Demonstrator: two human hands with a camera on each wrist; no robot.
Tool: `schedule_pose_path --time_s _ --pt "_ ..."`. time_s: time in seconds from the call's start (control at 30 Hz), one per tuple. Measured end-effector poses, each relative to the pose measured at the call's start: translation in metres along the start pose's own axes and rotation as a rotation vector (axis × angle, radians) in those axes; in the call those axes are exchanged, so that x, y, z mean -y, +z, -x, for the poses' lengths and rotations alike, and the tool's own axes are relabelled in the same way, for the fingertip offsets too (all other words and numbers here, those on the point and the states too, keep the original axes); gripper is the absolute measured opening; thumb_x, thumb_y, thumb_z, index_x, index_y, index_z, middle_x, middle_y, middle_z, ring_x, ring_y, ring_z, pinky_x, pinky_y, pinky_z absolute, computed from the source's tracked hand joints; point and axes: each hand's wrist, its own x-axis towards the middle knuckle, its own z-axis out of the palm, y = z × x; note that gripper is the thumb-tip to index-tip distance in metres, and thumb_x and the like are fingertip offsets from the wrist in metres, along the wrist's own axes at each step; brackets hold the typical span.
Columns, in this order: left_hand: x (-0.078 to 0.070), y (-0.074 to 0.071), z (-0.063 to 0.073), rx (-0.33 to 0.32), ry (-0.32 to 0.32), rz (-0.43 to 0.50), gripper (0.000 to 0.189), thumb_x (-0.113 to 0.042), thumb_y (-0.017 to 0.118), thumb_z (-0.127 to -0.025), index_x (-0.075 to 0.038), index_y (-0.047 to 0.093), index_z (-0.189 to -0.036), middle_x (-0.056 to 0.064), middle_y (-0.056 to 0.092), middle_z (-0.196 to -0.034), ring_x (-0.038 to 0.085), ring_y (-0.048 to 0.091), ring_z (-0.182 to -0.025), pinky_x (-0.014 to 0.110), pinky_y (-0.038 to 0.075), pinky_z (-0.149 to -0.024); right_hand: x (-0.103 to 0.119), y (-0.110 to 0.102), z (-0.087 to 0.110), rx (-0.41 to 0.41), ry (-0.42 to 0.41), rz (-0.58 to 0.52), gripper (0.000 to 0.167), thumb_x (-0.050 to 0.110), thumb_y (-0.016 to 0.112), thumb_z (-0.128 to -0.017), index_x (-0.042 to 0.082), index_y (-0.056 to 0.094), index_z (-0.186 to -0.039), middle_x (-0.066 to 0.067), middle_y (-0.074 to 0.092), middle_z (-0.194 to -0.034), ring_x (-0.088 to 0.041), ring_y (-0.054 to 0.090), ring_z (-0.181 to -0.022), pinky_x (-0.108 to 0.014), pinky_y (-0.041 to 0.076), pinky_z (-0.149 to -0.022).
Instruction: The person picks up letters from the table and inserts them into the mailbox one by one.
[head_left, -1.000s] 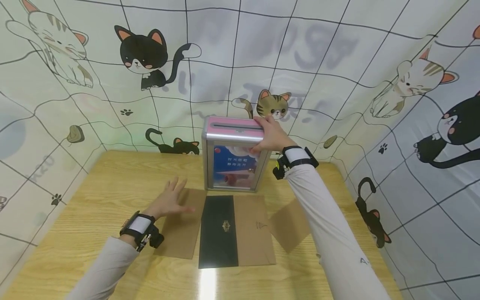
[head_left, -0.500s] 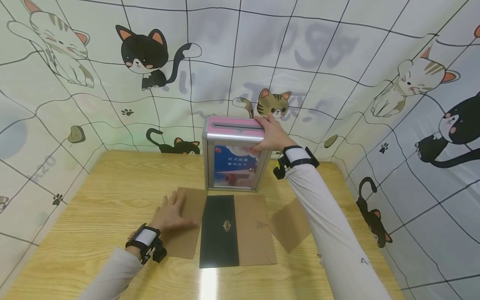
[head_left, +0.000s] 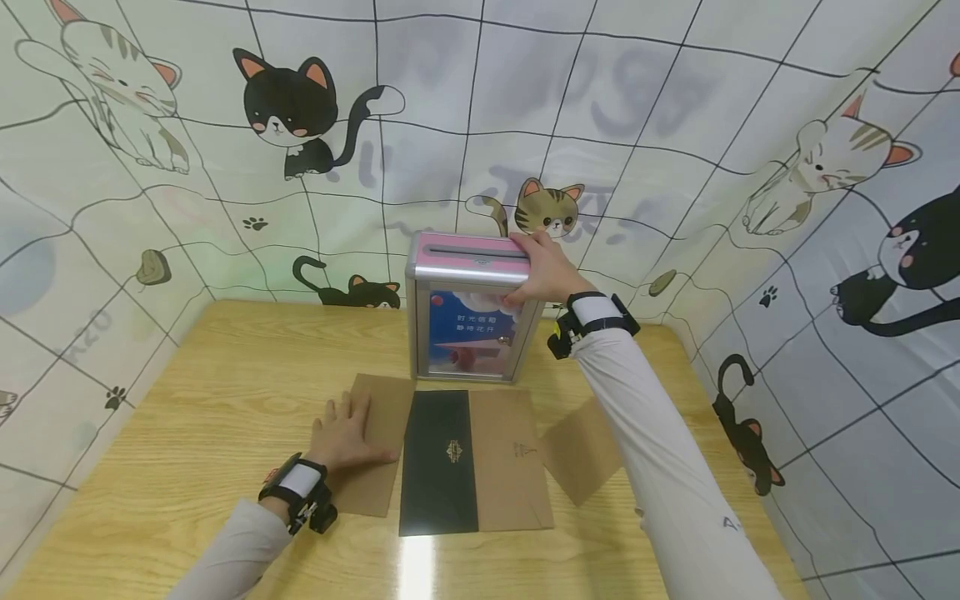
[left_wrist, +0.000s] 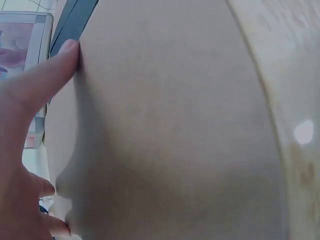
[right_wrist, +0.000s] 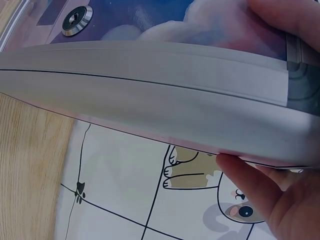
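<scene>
A slotted letter box (head_left: pixel 469 271) with a silver frame, pink top and blue picture front stands at the back of the table. My right hand (head_left: pixel 547 271) grips its top right corner; in the right wrist view the thumb lies on the front and fingers reach behind the silver edge (right_wrist: pixel 150 95). The box's round key lock (right_wrist: pixel 77 21) shows there too. My left hand (head_left: pixel 347 437) rests with spread fingers on a plain brown paper piece (head_left: pixel 390 400), left of a black-and-brown folder or envelope (head_left: pixel 437 475). In the left wrist view, this brown paper (left_wrist: pixel 175 110) fills most of the frame.
Another brown paper piece (head_left: pixel 581 454) lies turned at an angle, partly under the right forearm. The wooden table (head_left: pixel 270 358) ends against a cat-printed cloth wall (head_left: pixel 435 108) at the back and sides.
My left hand has moved down and slightly right, from above the left brown paper to resting on it. The right hand keeps its grip on the letter box.
</scene>
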Motion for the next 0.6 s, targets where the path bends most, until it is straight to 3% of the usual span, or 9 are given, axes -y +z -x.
schedule_pose_path --time_s 0.43,0.6 --pt "-0.004 -0.0031 -0.0004 -0.031 -0.027 0.022 0.124 -0.07 0.071 -0.049 0.001 0.024 -0.139 0.032 0.022 -0.139 0.056 0.018 -0.125 0.072 0.021 -0.091 0.0036 -0.001 0.0013 0.001 0.004 -0.008 0.107 0.028 0.085 -0.051 0.015 0.03 -0.141 -0.012 0.032 -0.13 -0.029 0.036 -0.11 -0.044 0.04 -0.09" --pt "-0.0045 -0.0049 -0.0024 -0.055 -0.027 0.036 0.122 -0.065 0.076 -0.045 0.0 0.029 -0.136 0.029 0.033 -0.132 0.049 0.032 -0.117 0.067 0.032 -0.084 0.0052 -0.0019 0.0021 0.007 0.006 -0.013 0.107 0.027 0.085 -0.051 0.015 0.029 -0.142 -0.012 0.031 -0.129 -0.029 0.036 -0.11 -0.045 0.039 -0.091"
